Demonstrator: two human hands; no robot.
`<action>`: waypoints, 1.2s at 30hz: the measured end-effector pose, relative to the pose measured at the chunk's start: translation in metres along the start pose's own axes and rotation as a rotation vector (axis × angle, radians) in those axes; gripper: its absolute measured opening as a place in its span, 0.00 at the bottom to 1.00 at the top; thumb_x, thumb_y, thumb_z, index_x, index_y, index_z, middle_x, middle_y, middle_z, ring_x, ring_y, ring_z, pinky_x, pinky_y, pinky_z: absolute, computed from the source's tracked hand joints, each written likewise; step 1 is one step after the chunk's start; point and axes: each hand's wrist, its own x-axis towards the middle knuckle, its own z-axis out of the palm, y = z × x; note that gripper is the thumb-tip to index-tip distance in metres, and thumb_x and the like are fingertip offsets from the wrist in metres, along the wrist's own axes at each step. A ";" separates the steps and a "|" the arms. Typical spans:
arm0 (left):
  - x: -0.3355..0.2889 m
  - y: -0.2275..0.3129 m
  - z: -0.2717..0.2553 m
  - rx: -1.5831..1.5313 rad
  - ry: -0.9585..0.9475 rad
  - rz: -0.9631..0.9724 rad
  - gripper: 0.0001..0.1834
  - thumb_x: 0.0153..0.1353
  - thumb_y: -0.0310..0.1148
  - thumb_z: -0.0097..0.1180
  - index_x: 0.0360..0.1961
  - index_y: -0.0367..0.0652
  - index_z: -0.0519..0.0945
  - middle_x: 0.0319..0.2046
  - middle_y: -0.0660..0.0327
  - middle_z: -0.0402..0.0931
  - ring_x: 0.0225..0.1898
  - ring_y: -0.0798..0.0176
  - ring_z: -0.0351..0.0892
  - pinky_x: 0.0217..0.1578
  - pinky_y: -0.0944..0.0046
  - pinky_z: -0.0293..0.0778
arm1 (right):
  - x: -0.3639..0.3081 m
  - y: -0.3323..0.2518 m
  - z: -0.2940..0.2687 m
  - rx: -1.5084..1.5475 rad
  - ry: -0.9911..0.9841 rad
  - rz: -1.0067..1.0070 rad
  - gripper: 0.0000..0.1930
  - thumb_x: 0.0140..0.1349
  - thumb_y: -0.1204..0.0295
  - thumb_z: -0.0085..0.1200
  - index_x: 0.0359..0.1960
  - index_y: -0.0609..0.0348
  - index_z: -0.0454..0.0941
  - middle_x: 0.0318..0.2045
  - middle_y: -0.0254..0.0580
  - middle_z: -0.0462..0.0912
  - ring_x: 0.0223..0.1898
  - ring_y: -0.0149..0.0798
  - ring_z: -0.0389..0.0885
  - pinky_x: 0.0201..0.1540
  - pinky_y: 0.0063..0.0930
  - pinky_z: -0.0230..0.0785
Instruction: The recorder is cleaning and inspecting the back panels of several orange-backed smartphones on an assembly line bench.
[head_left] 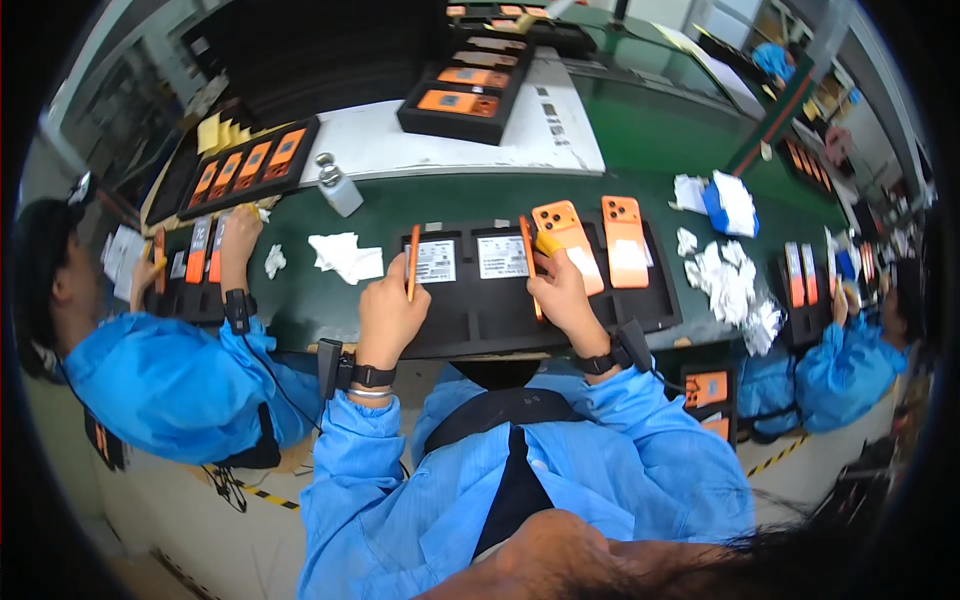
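My left hand (393,312) is closed on an orange phone (413,265) held edge-on over the left part of a black tray (470,328). My right hand (565,292) grips another orange phone (527,245), also standing on edge. A small yellow piece (549,243) shows at its fingertips; whether it is a cloth or a finger cover I cannot tell. White printed labels (437,262) lie in the tray's recesses beside these phones. Right of my hand, two more orange phones rest in the tray, one tilted (566,225) and one straight (626,225).
A clear bottle with a metal top (340,190) stands behind the tray. Crumpled white wipes lie left (346,258) and right (722,280), near a blue pack (731,205). Trays of orange phones (450,122) sit farther back. Co-workers in blue work left (170,380) and right (845,370).
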 end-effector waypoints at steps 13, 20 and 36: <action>0.014 0.061 0.029 0.076 -0.164 0.073 0.13 0.59 0.38 0.58 0.29 0.37 0.81 0.21 0.45 0.79 0.27 0.39 0.81 0.29 0.45 0.75 | -0.020 0.000 -0.006 0.199 -0.016 0.014 0.28 0.66 0.79 0.50 0.67 0.74 0.60 0.59 0.57 0.74 0.62 0.42 0.74 0.63 0.33 0.67; 0.017 0.078 0.077 0.102 -0.166 0.195 0.12 0.60 0.34 0.57 0.25 0.36 0.77 0.16 0.47 0.75 0.20 0.42 0.78 0.22 0.48 0.71 | -0.021 -0.013 -0.006 -0.268 -0.024 -0.209 0.23 0.70 0.67 0.49 0.59 0.74 0.69 0.47 0.61 0.78 0.51 0.54 0.77 0.55 0.41 0.69; -0.012 0.052 0.081 -0.382 -0.527 0.137 0.63 0.39 0.45 0.78 0.72 0.34 0.54 0.61 0.43 0.70 0.61 0.42 0.73 0.58 0.51 0.72 | -0.018 -0.012 -0.004 -0.233 -0.136 -0.129 0.21 0.70 0.75 0.43 0.63 0.69 0.65 0.56 0.63 0.72 0.57 0.63 0.73 0.60 0.45 0.66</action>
